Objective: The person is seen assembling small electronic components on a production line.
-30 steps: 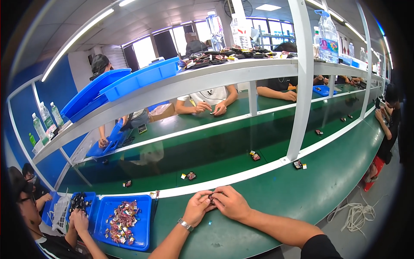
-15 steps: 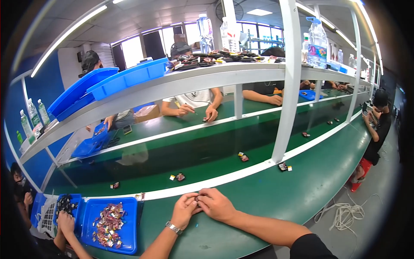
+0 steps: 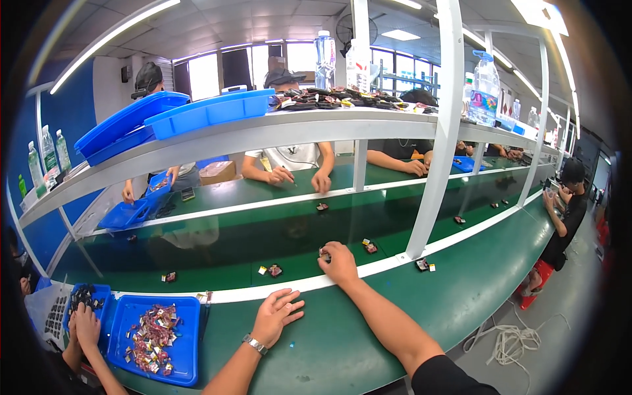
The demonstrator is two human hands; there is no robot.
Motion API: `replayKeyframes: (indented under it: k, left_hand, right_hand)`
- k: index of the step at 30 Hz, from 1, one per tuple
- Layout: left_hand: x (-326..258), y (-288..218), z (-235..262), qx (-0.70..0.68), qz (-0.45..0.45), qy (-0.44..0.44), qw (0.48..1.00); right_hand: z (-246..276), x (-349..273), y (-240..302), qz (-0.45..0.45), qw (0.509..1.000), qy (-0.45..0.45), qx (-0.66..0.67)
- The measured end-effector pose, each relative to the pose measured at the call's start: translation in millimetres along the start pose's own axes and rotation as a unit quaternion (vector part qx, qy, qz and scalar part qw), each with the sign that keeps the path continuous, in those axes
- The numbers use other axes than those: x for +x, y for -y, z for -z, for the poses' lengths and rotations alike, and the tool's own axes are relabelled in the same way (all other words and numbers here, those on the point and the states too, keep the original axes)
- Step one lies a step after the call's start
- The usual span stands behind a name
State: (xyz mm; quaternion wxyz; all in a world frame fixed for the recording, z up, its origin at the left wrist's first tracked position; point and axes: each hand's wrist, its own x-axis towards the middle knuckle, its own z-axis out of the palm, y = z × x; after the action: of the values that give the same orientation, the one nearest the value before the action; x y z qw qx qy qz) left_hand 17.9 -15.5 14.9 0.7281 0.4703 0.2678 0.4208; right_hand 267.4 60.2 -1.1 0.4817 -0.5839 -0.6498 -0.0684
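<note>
Small dark part [image 3: 324, 252] now on dark conveyor belt [image 3: 217, 247], past white rail, under right hand [image 3: 340, 262] fingertips; grip unclear. Half second back both hands met over green surface [image 3: 342, 342]. Left hand [image 3: 275, 316] now flat, open, empty. Reads as part placed on belt.

The right hand [image 3: 341, 262] is stretched over the white rail onto the dark green belt [image 3: 217, 243], covering a small part [image 3: 323, 252]. The left hand [image 3: 275, 316] is laid flat, fingers spread, on the bench [image 3: 316, 349].
</note>
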Motion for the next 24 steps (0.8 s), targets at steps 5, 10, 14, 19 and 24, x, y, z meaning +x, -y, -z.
replayKeyframes:
  k: [5, 10, 14, 19, 24]
  left_hand:
    - [4, 4, 2, 0.017, 0.008, 0.013, 1.0]
    - [6, -4, -11, 0.028, 0.003, 0.015, 0.999]
    - [5, 1, 1, 0.068, -0.013, -0.029, 0.997]
    - [3, 8, 7, 0.096, -0.038, -0.03, 0.994]
    - [5, 8, 6, 0.048, -0.017, 0.012, 0.999]
  right_hand:
    - [15, 3, -24, 0.026, 0.998, -0.026, -0.052]
    - [73, 5, -65, -0.2, 0.949, -0.091, -0.227]
    - [46, 4, -100, -0.192, 0.943, -0.025, -0.269]
    - [47, 6, -98, -0.259, 0.937, -0.085, -0.218]
    - [60, -14, -56, -0.133, 0.972, -0.163, 0.106]
